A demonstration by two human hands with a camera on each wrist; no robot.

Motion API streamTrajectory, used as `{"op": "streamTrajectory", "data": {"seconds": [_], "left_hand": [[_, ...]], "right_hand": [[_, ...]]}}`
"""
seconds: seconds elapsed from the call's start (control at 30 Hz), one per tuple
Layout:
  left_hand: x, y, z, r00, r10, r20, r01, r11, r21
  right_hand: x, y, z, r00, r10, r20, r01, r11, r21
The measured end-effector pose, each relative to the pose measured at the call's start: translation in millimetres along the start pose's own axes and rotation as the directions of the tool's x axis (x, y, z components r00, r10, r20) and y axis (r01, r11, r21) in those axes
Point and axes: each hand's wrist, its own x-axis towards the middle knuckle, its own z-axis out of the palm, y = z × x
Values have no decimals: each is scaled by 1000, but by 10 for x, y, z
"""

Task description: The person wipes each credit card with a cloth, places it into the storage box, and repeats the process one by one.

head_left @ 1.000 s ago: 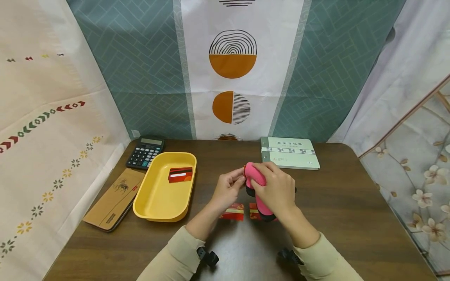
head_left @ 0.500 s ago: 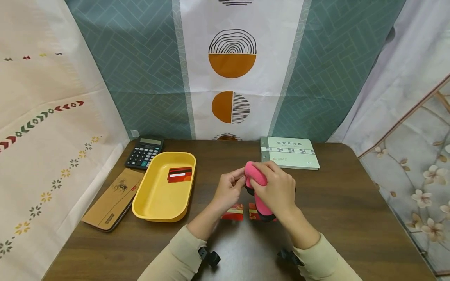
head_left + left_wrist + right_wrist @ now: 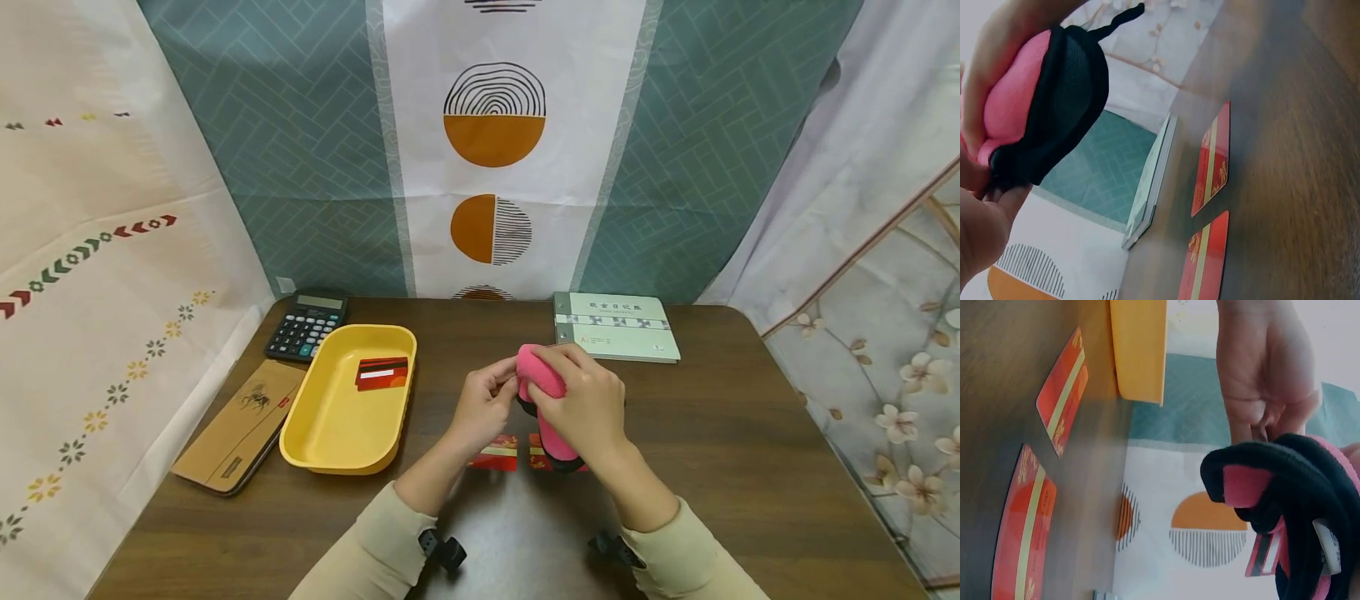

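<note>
My right hand [image 3: 588,408] grips a pink, black-edged padded cleaning mitt [image 3: 538,369], folded over above the table. A black loop and a white label show on it in the wrist views. Sticking out of the mitt's fold is a red card [image 3: 1263,555] with a black and white stripe. My left hand [image 3: 483,408] pinches with thumb and fingers at the mitt's left edge, apparently on the card; the mitt hides the contact. Below the hands, two red cards with gold bands, a left one [image 3: 497,454] and a right one [image 3: 538,454], lie on the table.
A yellow tray [image 3: 330,433] on the left contains overlapping red cards [image 3: 382,375]. Beside it are a tan wallet [image 3: 240,429] and a black calculator [image 3: 307,327]. A pale green account book [image 3: 618,327] lies at the table's back, just beyond the right hand.
Both hands and the mitt shift only slightly, remaining together in the same place. The red edge seen a second ago at the left fingertips is now hidden in the head view.
</note>
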Motion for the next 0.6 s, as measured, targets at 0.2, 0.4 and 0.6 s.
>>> {"op": "streamTrajectory", "data": {"seconds": [0.2, 0.4, 0.6], "left_hand": [[-20, 38, -18, 1000, -15, -11, 15, 1000, 5], [-42, 83, -105, 997, -49, -60, 50, 999, 7], [-39, 130, -218, 996, -68, -65, 65, 997, -49]], "right_hand": [[-32, -4, -6, 999, 23, -32, -23, 1000, -3], [-42, 167, -79, 995, 90, -47, -92, 995, -47], [-28, 294, -149, 989, 142, -50, -145, 987, -70]]}}
